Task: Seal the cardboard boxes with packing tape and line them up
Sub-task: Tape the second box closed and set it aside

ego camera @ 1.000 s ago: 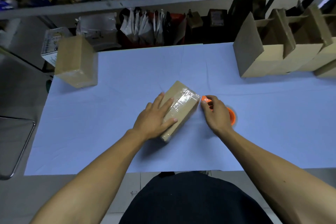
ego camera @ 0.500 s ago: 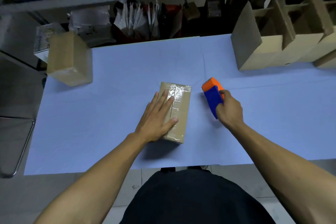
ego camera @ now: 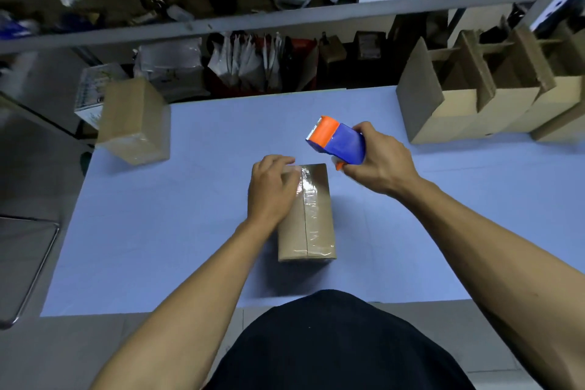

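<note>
A small closed cardboard box [ego camera: 311, 225] lies in the middle of the blue table [ego camera: 164, 231], long side pointing away from me, with clear tape along its top seam. My left hand [ego camera: 272, 190] rests on the box's far left end, fingers curled over the far edge. My right hand [ego camera: 380, 161] holds a blue and orange tape dispenser [ego camera: 337, 139] in the air just beyond the box's far right corner. A second, sealed box [ego camera: 134, 123] stands at the far left corner of the table.
Several open cardboard boxes [ego camera: 468, 98] with raised flaps stand in a row at the far right of the table. A cluttered metal shelf [ego camera: 253, 22] runs behind the table. A metal chair frame [ego camera: 28, 263] sits to the left.
The box has been turned from a diagonal to pointing straight away from me. My right hand lifted the dispenser off the table to above the box's far end. My left hand slid to the far end.
</note>
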`<state>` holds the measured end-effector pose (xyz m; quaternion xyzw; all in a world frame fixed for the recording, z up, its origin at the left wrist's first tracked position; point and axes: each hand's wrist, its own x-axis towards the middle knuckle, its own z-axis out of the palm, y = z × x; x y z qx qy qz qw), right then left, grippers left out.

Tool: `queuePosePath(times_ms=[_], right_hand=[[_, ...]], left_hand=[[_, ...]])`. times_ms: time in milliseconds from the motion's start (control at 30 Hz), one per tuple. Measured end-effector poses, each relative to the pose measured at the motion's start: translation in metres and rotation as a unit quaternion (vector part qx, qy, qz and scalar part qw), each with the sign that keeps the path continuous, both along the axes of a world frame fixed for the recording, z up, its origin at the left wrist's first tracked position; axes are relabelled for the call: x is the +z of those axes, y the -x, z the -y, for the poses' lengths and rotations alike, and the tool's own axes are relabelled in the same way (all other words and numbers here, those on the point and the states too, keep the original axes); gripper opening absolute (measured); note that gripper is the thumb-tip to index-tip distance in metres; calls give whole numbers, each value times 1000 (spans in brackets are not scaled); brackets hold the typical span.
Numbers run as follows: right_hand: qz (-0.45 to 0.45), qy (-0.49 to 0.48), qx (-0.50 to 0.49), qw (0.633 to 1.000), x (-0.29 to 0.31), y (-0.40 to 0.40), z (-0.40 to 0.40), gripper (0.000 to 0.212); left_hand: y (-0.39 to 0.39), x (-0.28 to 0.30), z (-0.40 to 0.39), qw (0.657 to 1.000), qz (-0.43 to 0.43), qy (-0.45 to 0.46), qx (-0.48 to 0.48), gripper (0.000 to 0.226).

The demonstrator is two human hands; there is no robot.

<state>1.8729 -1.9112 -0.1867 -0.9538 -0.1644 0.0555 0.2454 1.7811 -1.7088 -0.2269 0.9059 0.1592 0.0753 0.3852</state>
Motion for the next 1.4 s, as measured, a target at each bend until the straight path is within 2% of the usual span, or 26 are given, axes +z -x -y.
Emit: queuePosePath(times_ms=[67, 133, 200, 267, 367, 533, 667, 867, 1000, 1133, 1267, 1400], right_hand=[[24, -9, 31, 999, 9, -4, 0, 51], [32, -25, 51, 998, 16, -7, -1, 52], [29, -42, 69, 996, 20, -9, -2, 55], [27, -59, 76, 995, 22, -10, -4, 56], [29, -69, 72, 995, 22, -11, -7, 55], [36, -64, 88, 993, 18, -16, -8, 52], [34, -47, 124, 991, 16, -23, -12, 53], [2, -42, 178, 983, 19, -32, -11, 55], [41, 26, 206, 977, 19, -34, -15, 55], [82, 102, 258, 957, 18, -38, -17, 68], [54, 81, 249, 964, 14, -36, -15, 77], [31, 60, 259, 964, 12, -34, -9, 79]], left_hand=[[-30, 24, -2, 982, -17, 173, 70, 17], [-57, 46, -5, 930, -94, 348, 76, 24], [-71, 60, -12, 890, -162, 425, 40, 27], [-75, 64, -17, 885, -178, 431, 14, 22], [-79, 65, -22, 882, -149, 447, 12, 16], [-77, 62, -29, 874, -140, 465, 17, 29], [-75, 56, -35, 893, -150, 424, -23, 29], [-68, 43, -45, 874, -164, 457, -22, 17], [-67, 37, -43, 905, -168, 390, 14, 15], [-67, 37, -42, 937, -148, 314, 36, 14], [-62, 34, -46, 963, -133, 232, 24, 14], [-56, 27, -41, 965, -113, 236, 33, 19]])
